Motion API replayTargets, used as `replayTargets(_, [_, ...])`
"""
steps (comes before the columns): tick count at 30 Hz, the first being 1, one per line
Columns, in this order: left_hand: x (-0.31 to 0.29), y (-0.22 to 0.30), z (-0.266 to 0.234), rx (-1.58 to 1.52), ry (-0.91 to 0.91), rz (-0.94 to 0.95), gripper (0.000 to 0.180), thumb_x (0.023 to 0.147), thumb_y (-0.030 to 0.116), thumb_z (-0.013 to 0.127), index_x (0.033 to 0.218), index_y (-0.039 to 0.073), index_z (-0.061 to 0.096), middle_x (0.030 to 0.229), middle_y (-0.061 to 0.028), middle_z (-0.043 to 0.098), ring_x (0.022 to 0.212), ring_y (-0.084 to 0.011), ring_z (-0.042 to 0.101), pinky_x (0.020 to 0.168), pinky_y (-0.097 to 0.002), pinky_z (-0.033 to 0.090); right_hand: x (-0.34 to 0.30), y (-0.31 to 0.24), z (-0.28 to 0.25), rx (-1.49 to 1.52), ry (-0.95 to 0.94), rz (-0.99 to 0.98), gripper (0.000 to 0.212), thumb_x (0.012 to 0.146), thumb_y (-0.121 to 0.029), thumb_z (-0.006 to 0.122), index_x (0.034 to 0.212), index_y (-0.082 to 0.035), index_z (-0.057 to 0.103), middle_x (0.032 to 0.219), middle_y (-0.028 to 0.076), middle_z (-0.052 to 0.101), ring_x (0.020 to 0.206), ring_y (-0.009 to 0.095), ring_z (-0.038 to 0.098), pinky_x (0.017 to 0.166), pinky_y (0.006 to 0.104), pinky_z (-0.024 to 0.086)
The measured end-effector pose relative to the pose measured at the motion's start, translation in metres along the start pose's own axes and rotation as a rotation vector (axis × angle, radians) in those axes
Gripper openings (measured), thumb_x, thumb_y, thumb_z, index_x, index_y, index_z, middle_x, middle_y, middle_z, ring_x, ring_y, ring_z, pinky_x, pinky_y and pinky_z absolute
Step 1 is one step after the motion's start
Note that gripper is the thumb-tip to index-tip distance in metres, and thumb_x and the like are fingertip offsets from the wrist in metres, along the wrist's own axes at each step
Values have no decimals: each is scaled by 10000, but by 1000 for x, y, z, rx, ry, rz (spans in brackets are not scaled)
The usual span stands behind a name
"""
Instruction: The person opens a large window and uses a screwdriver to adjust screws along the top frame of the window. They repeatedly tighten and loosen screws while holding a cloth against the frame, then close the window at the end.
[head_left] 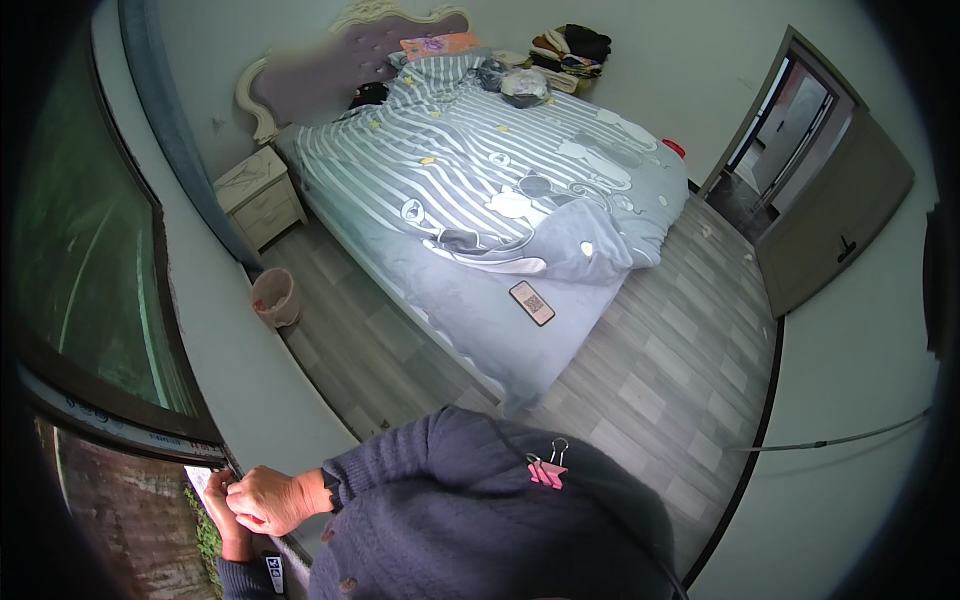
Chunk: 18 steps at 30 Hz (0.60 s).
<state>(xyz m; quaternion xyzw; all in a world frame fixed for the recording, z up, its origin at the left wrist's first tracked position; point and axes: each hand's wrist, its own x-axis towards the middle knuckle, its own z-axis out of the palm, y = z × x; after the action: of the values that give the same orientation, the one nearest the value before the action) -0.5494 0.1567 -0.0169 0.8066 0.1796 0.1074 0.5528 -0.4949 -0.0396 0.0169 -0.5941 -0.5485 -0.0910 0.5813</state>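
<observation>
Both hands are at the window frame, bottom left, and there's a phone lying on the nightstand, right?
Not quite. The hands are at the window frame, but the phone lies on the bed, near its foot, not on the nightstand. The head view shows it.

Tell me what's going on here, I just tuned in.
A person in a dark knitted cardigan stands at the window frame in a bedroom. Both hands are together at the frame's lower corner: the right hand lies over the left hand, beside a small white paper or label. What the fingers grip is too small to tell. Behind, a phone lies on the striped bed.
</observation>
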Motion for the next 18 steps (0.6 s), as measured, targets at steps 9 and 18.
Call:
replayTargets(9, [-2, 26, 9, 229, -3, 118, 223, 864, -65, 519, 1069, -6, 584, 987, -61, 616, 900, -151, 568, 751, -282, 484, 0, -18, -11, 70, 35, -43, 179, 749, -71, 654, 646, -53, 509, 661, 121, 523, 618, 333, 585, 546, 439, 463])
replayTargets(18, [-37, 57, 19, 470, 122, 67, 299, 847, 184, 645, 1110, 43, 632, 936, -219, 700, 898, -347, 692, 807, -433, 531, 3, -27, -22, -36, -127, -29, 128, 767, -5, 712, 790, -28, 588, 772, 105, 610, 641, 295, 611, 586, 369, 505])
